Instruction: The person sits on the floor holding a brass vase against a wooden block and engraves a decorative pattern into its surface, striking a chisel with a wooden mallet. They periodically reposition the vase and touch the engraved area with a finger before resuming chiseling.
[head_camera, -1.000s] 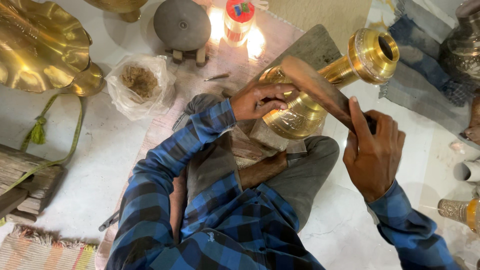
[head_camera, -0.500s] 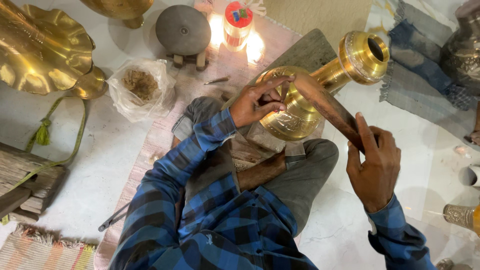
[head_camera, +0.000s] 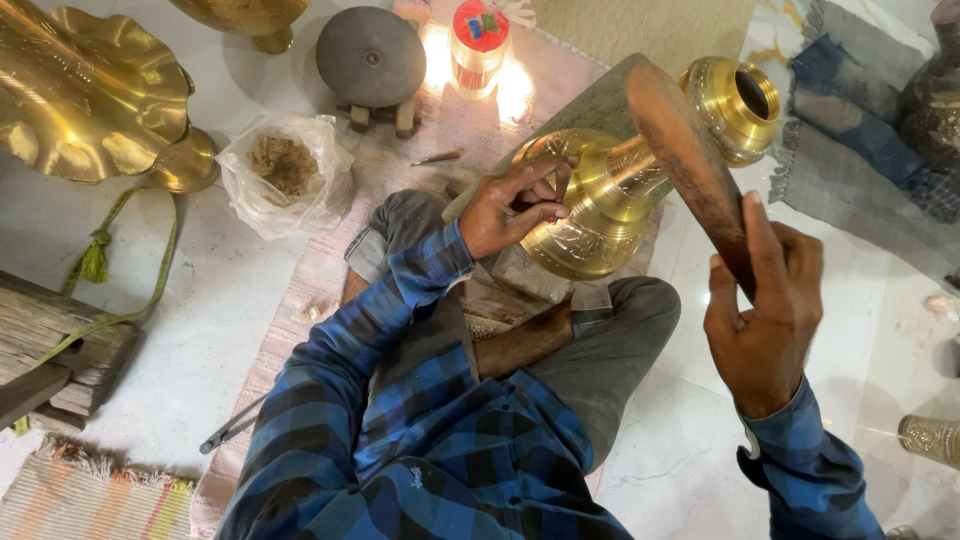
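The right hand (head_camera: 762, 305) grips the lower end of a dark, flat wooden mallet (head_camera: 690, 160), raised and slanting toward eleven o'clock over the neck of a polished, round-bellied brass vase (head_camera: 625, 190). The left hand (head_camera: 512, 208), at nine o'clock of the vase, pinches a small thin tool, hard to make out, against its belly. The vase lies tilted on a wooden block (head_camera: 590, 105) above the person's crossed legs. A clear plastic bag of brown powder (head_camera: 285, 175) sits farther toward nine o'clock on the white floor (head_camera: 180, 330).
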